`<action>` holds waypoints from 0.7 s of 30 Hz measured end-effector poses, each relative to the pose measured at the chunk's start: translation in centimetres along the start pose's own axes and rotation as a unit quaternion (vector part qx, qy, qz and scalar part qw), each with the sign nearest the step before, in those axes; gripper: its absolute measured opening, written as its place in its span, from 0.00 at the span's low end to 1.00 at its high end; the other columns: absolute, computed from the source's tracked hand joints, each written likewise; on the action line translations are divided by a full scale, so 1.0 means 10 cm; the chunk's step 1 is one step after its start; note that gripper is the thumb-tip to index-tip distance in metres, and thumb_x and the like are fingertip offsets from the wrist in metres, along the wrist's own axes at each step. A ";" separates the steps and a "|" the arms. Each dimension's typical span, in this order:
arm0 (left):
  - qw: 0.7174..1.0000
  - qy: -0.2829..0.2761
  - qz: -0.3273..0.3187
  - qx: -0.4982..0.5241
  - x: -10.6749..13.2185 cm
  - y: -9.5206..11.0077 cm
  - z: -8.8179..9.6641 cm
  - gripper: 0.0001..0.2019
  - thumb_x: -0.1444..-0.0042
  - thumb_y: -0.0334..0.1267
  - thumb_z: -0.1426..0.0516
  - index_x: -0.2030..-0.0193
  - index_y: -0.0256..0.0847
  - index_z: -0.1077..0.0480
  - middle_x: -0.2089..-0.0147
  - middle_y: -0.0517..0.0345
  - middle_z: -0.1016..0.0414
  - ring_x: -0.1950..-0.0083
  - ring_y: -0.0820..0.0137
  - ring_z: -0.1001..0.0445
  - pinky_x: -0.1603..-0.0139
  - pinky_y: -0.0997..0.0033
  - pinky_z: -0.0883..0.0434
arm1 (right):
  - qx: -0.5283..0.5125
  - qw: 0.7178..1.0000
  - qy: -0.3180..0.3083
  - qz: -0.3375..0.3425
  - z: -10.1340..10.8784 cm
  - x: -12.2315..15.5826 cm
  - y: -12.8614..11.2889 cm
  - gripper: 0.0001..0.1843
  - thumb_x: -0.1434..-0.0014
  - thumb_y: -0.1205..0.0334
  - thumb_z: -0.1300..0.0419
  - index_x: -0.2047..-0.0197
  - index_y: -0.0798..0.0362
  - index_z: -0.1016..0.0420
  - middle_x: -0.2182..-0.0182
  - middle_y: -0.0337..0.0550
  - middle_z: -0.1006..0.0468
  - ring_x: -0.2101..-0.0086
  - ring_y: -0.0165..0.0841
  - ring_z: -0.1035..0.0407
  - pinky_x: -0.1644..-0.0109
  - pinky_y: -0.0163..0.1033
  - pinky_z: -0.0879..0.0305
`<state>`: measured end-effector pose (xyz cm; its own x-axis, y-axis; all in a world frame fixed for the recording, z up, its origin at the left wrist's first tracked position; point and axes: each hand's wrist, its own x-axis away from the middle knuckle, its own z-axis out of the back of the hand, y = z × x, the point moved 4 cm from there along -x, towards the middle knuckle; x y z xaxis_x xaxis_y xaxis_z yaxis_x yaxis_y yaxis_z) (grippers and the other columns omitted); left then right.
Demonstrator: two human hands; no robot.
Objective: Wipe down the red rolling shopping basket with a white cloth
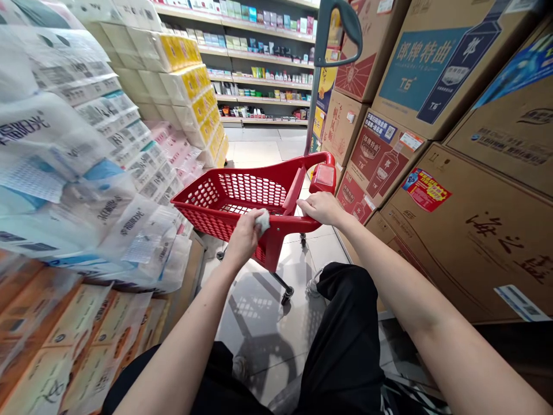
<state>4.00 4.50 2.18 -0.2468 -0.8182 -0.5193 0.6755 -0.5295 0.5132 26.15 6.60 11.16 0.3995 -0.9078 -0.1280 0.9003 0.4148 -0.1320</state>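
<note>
A red plastic shopping cart (254, 190) with a perforated basket stands in front of me, turned sideways in the aisle. My left hand (243, 237) is closed around a crumpled whitish cloth (262, 221), which touches the cart's near rim. At the end of the cart's handle, my right hand (322, 208) is wrapped over the red bar, below the boxy red piece on it. The basket holds nothing that I can see. Casters on dark legs show beneath it.
Stacked tissue packs (125, 132) line the left side, above orange-and-cream packs (82, 340). Large cardboard cartons (479, 230) wall the right. A grey upright handle (311, 109) rises behind the cart. Shelves of small goods (268, 75) stand at the back, beyond a tiled floor (259, 144).
</note>
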 end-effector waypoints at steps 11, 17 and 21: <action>0.989 -0.058 -0.030 -0.134 -0.15 -0.15 0.07 0.16 0.41 0.34 0.54 0.47 0.40 0.38 0.51 0.49 0.31 0.49 0.61 0.35 0.47 0.59 0.36 | 0.037 0.998 -0.048 0.003 -0.01 -0.03 0.10 0.32 0.34 0.49 0.61 0.70 0.54 0.21 0.69 0.44 0.20 0.66 0.33 0.29 0.66 0.34 0.48; 0.979 -0.059 -0.057 -0.188 -0.18 -0.09 -0.02 0.14 0.40 0.33 0.55 0.49 0.40 0.37 0.56 0.48 0.32 0.54 0.60 0.35 0.50 0.57 0.35 | 0.057 0.988 -0.143 0.019 0.00 -0.05 -0.03 0.38 0.35 0.39 0.66 0.63 0.53 0.21 0.63 0.48 0.20 0.63 0.37 0.28 0.64 0.35 0.44; 0.969 -0.058 -0.075 -0.228 -0.18 0.01 -0.07 0.14 0.39 0.33 0.56 0.49 0.40 0.37 0.58 0.47 0.32 0.55 0.59 0.35 0.51 0.57 0.36 | 0.082 0.989 -0.118 0.024 0.00 -0.02 -0.20 0.44 0.37 0.37 0.72 0.62 0.55 0.21 0.62 0.52 0.21 0.61 0.41 0.28 0.60 0.39 0.41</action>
<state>5.00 6.04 2.66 -0.4237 -0.7736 -0.4713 0.8569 -0.5109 0.0683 24.26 5.94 11.40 0.4534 -0.8849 0.1063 0.8879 0.4589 0.0331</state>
